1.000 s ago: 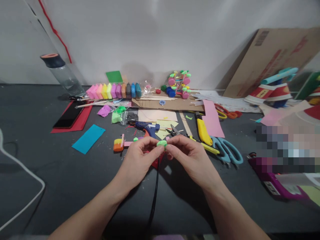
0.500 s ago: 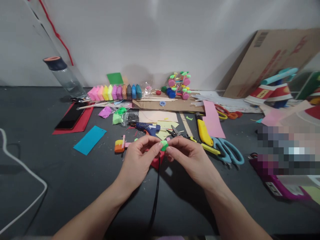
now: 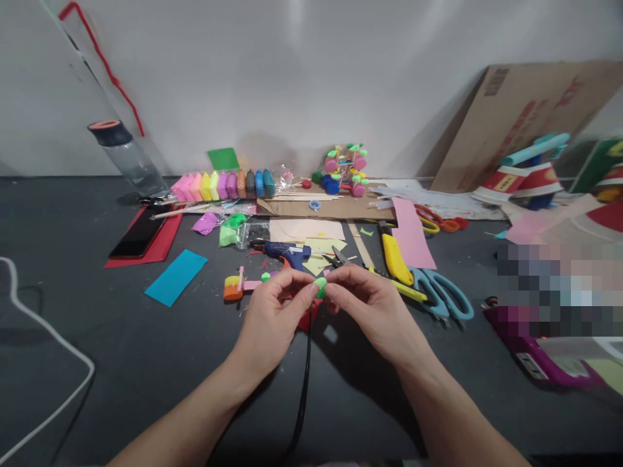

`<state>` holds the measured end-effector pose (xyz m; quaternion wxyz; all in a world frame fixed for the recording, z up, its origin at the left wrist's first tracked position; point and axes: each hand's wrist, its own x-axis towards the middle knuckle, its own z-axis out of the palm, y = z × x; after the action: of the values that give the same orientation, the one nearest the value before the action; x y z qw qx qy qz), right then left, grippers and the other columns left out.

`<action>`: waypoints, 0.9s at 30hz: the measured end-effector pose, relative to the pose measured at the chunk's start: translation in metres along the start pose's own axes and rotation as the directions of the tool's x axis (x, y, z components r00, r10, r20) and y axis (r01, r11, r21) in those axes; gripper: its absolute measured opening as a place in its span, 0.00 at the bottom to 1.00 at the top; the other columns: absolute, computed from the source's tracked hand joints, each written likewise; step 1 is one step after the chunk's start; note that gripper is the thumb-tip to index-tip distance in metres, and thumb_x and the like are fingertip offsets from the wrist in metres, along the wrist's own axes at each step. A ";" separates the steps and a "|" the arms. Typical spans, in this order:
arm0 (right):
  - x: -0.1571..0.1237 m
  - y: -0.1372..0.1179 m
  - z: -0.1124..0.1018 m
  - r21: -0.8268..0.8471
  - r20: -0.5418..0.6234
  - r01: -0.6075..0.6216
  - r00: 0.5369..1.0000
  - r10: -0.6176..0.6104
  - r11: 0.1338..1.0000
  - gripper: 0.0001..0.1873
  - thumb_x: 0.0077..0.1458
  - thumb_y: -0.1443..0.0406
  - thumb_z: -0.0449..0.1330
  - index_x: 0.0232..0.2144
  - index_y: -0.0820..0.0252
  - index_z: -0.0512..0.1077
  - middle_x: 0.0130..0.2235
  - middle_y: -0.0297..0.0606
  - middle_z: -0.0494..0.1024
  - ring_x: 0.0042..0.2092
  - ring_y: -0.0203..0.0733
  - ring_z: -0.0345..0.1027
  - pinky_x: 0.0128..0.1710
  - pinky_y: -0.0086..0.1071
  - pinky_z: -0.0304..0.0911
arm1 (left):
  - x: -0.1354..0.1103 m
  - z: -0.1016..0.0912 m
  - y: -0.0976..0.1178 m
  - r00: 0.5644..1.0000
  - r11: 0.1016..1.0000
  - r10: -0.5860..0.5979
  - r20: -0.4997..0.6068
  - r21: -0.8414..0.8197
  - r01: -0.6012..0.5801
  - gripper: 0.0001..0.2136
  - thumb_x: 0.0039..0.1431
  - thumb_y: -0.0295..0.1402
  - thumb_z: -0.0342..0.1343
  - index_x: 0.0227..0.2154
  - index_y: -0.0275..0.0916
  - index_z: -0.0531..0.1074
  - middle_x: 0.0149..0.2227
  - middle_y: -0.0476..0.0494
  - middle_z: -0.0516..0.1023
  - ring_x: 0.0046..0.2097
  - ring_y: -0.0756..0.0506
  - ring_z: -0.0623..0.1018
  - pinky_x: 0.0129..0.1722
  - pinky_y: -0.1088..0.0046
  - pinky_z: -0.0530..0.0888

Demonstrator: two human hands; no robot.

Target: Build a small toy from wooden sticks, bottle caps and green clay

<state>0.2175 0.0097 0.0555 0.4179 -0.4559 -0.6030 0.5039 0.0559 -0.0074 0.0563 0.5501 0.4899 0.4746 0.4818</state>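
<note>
A small piece of green modelling clay (image 3: 320, 286) is pinched between the fingertips of both my hands, above the dark table. From the left, my left hand (image 3: 277, 311) closes thumb and index finger on it; my right hand (image 3: 367, 308) grips its other side the same way. Just behind my hands lies a blue hot glue gun (image 3: 288, 251), its lower part hidden. A small orange and yellow clay piece with a pink strip (image 3: 232, 287) sits left of my left hand. Red paper (image 3: 305, 320) shows beneath my fingers.
Blue-handled scissors (image 3: 448, 295) and a yellow utility knife (image 3: 395, 257) lie right of my hands. Several coloured clay packs (image 3: 224, 186) line the back, beside a clay-and-stick model (image 3: 346, 170). A water bottle (image 3: 129, 159) and a phone (image 3: 139, 232) are at left. A black cable (image 3: 305, 383) runs toward me.
The green clay looks slightly narrower between my fingertips. Both hands stay in nearly the same place, while the camera view has shifted a little.
</note>
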 end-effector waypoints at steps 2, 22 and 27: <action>-0.001 0.000 0.000 0.004 -0.004 0.003 1.000 -0.003 1.000 0.09 0.54 0.58 0.66 0.31 0.58 0.75 0.29 0.31 0.76 0.30 0.35 0.66 0.31 0.29 0.63 | 0.000 0.001 0.000 1.000 1.000 0.011 0.006 0.006 -0.011 0.06 0.60 0.35 0.60 0.35 0.37 0.76 0.33 0.50 0.80 0.34 0.51 0.78 0.35 0.79 0.74; 0.001 0.006 0.003 -0.038 0.008 0.036 0.999 -0.035 0.999 0.12 0.53 0.56 0.65 0.30 0.60 0.77 0.30 0.33 0.77 0.31 0.36 0.66 0.32 0.31 0.62 | -0.007 -0.003 -0.004 0.967 0.866 0.252 0.028 0.440 -0.239 0.11 0.66 0.32 0.51 0.42 0.38 0.78 0.42 0.42 0.83 0.42 0.44 0.80 0.45 0.69 0.72; 0.000 0.008 0.004 -0.078 0.026 0.062 0.998 -0.060 0.995 0.12 0.54 0.57 0.64 0.30 0.61 0.76 0.28 0.31 0.75 0.30 0.34 0.64 0.32 0.31 0.61 | -0.008 -0.003 -0.006 0.938 0.777 0.338 0.077 0.539 -0.325 0.13 0.65 0.29 0.50 0.43 0.37 0.79 0.46 0.37 0.83 0.48 0.40 0.80 0.52 0.64 0.71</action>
<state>0.2144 0.0097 0.0471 0.4075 -0.4474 -0.6410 0.4721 0.0530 -0.0152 0.0506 0.2894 0.6955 0.5044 0.4221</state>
